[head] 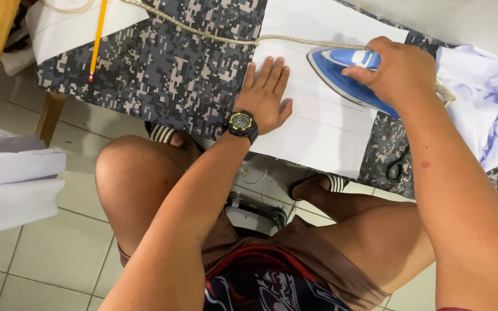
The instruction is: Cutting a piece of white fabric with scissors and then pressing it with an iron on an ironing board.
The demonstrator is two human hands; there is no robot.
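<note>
A white fabric piece (318, 124) lies across a camouflage-patterned ironing board (162, 69). My left hand (267, 93), with a black and yellow watch on its wrist, rests flat and open on the fabric's left edge. My right hand (397, 70) grips the handle of a blue and white iron (344, 75) that sits on the fabric, its tip pointing toward my left hand. A braided cord (214, 35) runs from the iron across the board to the upper left.
A yellow pencil (97, 37) lies on the board's left part beside another white piece (70, 29). A heap of white cloth (485, 103) sits at the right end, black scissors (399, 167) near it. Stacked white pieces (12, 178) lie left. Tiled floor below.
</note>
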